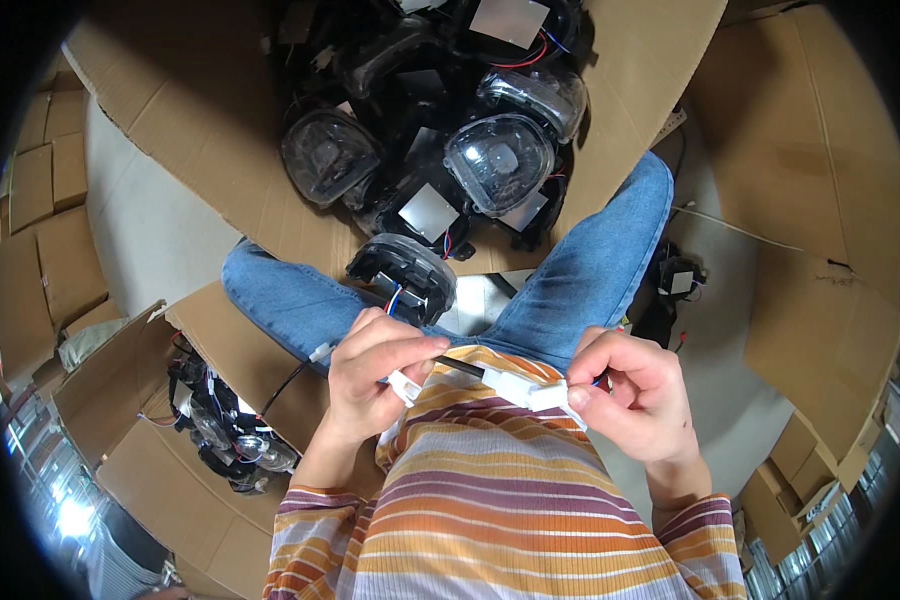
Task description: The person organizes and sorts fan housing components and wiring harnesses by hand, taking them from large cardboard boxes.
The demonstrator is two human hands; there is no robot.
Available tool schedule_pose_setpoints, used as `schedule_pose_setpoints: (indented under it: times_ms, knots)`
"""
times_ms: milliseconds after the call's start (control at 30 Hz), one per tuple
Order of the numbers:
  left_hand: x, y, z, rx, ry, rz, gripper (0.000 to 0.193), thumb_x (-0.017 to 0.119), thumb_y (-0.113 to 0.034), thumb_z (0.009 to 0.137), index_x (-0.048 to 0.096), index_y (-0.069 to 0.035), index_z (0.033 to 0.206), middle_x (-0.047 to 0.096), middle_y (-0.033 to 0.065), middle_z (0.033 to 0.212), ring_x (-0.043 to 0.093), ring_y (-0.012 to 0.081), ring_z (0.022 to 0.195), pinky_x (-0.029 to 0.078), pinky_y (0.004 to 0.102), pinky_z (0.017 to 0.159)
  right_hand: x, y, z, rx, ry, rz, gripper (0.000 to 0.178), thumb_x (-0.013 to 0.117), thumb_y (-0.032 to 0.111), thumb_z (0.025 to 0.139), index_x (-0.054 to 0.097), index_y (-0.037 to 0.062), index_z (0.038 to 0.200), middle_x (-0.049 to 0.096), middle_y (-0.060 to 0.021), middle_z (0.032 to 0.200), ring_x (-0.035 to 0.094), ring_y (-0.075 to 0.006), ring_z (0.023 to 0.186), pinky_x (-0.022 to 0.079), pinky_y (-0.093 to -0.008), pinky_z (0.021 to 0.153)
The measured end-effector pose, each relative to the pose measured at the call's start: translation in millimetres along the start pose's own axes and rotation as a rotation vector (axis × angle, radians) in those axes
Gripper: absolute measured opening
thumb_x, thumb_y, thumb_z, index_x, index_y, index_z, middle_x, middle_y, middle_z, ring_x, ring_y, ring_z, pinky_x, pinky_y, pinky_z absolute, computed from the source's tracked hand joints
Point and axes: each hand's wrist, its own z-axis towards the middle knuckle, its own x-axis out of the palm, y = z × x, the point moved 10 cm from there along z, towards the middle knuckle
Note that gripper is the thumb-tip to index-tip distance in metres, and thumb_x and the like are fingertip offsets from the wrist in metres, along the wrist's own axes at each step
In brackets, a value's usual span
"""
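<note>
My left hand pinches a black cable between thumb and fingers. A small white plug sticks out below its fingertips. The cable runs right into a white wire connector, whose right end is closed between the fingers and thumb of my right hand. Dark wires show partly behind those right fingers. Just beyond my left hand, by my left thigh, rests a clear-fronted lamp unit with a black housing. Red, white and blue wires from it lead toward the left hand, where their ends are hidden.
Ahead between my knees stands a large open cardboard box piled with clear-fronted lamps. Another open box with lamps sits at the left. Cartons stack farther left; large cardboard rises at the right, near a dark lamp part.
</note>
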Motion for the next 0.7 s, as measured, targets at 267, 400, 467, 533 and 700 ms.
schedule_pose_setpoints:
  times_ms: [267,400,467,533,700]
  knots:
    - [3,-8,-7,0.038,0.022,0.092,0.027,0.065,-0.002,0.06,0.065,-0.009,0.086,0.056,0.001,0.071,0.05,0.0158,0.059,0.034,0.0269,0.056,-6,6,1,-0.119,-0.096,-0.471,0.006,0.059,-0.001,0.07,0.053,0.0006,0.07,0.051,-0.0057,0.063,0.049,-0.0135,0.053,0.036,-0.0224,0.045]
    - [-4,-16,-14,0.023,0.028,0.142,0.022,0.065,-0.008,0.063,0.066,-0.009,0.086,0.055,0.001,0.072,0.05,0.0162,0.058,0.034,0.0272,0.053,-3,-5,1,-0.054,-0.012,-0.356,0.006,0.059,-0.001,0.07,0.053,0.0004,0.07,0.051,-0.005,0.064,0.049,-0.0127,0.053,0.036,-0.022,0.046]
    - [-31,-30,-27,0.038,-0.044,0.184,0.024,0.065,-0.013,0.064,0.065,-0.005,0.086,0.056,0.0055,0.069,0.05,0.0178,0.057,0.036,0.0284,0.051,-9,-2,-2,-0.076,-0.024,-0.242,0.007,0.058,-0.002,0.069,0.053,0.0004,0.07,0.052,-0.0046,0.065,0.048,-0.011,0.054,0.036,-0.0214,0.046]
    - [-86,-58,-50,0.009,-0.285,0.274,0.017,0.059,-0.019,0.074,0.061,-0.002,0.076,0.056,0.0075,0.065,0.049,0.0188,0.056,0.036,0.0296,0.05,-19,-7,-8,-0.099,-0.045,-0.202,0.007,0.058,-0.002,0.068,0.053,0.0005,0.071,0.053,-0.0043,0.066,0.048,-0.0095,0.054,0.036,-0.0206,0.046]
    - [-242,-132,-176,-0.625,-0.392,1.029,0.019,0.047,-0.004,0.084,0.055,0.003,0.1,0.054,0.0098,0.092,0.049,0.017,0.084,0.039,0.0249,0.073,-28,-22,-7,-0.059,-0.047,-0.317,0.006,0.058,0.0,0.068,0.054,0.0005,0.072,0.052,-0.0039,0.066,0.048,-0.0095,0.054,0.036,-0.0201,0.048]
